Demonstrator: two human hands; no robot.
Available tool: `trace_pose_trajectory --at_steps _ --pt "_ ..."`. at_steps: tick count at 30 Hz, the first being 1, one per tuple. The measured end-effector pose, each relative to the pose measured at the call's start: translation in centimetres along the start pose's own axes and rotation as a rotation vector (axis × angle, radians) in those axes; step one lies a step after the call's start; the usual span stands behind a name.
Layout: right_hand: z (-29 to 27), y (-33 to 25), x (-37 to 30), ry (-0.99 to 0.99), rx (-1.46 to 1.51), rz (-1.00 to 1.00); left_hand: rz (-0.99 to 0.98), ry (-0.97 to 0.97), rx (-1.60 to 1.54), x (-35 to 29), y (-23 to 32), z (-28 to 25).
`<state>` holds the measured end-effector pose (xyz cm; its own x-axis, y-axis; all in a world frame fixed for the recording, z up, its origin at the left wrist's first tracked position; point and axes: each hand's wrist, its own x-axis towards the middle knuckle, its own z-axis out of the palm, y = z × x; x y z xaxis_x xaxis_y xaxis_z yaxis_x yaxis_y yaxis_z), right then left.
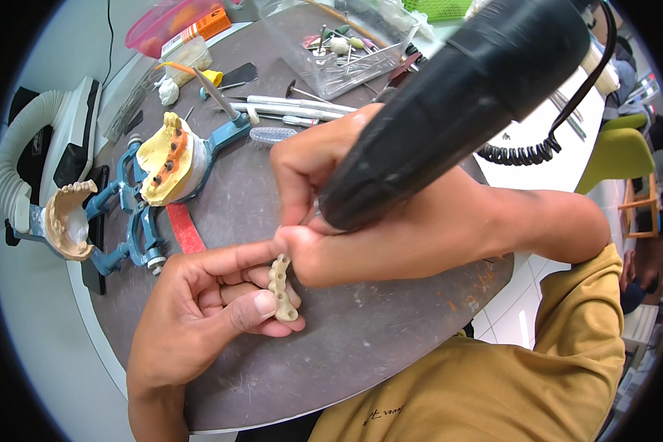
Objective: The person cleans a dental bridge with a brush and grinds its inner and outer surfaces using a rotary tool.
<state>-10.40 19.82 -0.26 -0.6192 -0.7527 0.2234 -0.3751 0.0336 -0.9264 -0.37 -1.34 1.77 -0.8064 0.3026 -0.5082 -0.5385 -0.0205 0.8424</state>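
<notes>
A cream-coloured dental bridge (282, 291), with a row of small holes along it, lies between the thumb and fingers of my left hand (188, 313). My right hand (383, 236) is wrapped round a thick black rotary handpiece (449, 110), which slants down from the upper right. Its thin metal tip points at the upper end of the bridge. My right fingers hide the spot where tip and bridge come close, so I cannot tell whether they touch. The right thumb rests beside my left index fingertip.
To the left stands a blue articulator (132, 191) with a yellow plaster dental model (155, 158) and a beige one (68, 221). A red strip (186, 228) lies near it. Behind are metal hand tools (302, 103), a brush (271, 135) and a clear box (331, 74) of burs. A coiled cord (519, 153) hangs right.
</notes>
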Motion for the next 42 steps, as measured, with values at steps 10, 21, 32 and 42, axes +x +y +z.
trace_pose_trajectory --at_steps 10,21,32,42 --pt "0.5 0.4 -0.1 0.035 -0.010 -0.044 -0.009 0.009 -0.004 0.1 0.2 0.2" --pt "0.2 -0.3 -0.3 -0.015 -0.041 -0.059 -0.027 -0.062 -0.014 0.1 0.4 -0.4" --pt "0.8 -0.2 -0.2 -0.011 -0.030 -0.058 -0.018 -0.040 0.030 0.1 0.5 0.1" --pt "0.2 -0.4 -0.2 -0.091 -0.130 -0.098 0.000 -0.010 0.058 0.1 0.4 0.4"
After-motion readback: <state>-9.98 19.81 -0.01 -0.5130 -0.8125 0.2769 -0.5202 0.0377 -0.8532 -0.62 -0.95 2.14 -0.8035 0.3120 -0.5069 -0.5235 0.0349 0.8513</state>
